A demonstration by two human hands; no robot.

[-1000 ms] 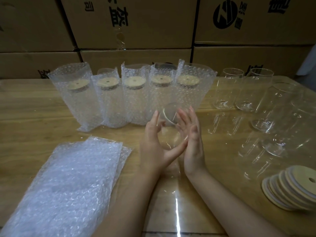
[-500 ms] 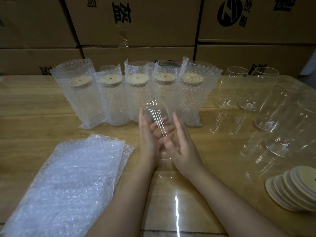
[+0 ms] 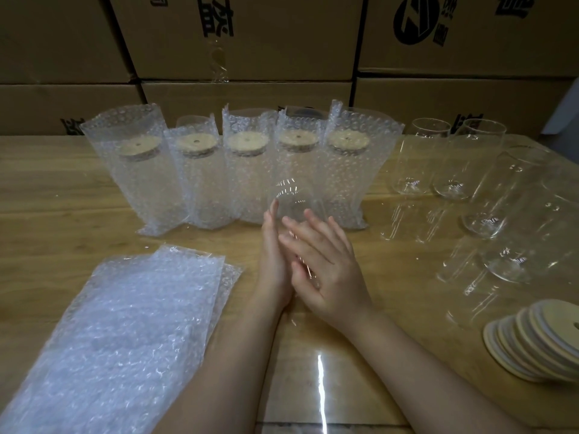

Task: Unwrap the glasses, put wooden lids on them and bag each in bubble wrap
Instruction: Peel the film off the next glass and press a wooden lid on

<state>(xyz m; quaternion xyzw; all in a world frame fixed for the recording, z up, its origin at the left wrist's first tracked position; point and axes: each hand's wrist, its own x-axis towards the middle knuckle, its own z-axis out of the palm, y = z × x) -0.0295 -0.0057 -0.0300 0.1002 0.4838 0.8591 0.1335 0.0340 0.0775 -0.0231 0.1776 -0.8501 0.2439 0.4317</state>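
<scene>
Bearing glasses [image 3: 413, 158], wooden table [image 3: 47, 198] before cartons [image 3: 282, 39]

A wall of brown cardboard boxes [image 3: 282, 42] stands stacked along the far edge of the counter [image 3: 47, 189], bold black print [image 3: 415, 23] on their faces (characters and a round logo). A strip of clear tape [image 3: 219, 61] runs down one box. The counter is pale wooden planks, and a bright streak of glare [image 3: 321, 389] lies by its near edge. The light is dim and warm.
</scene>
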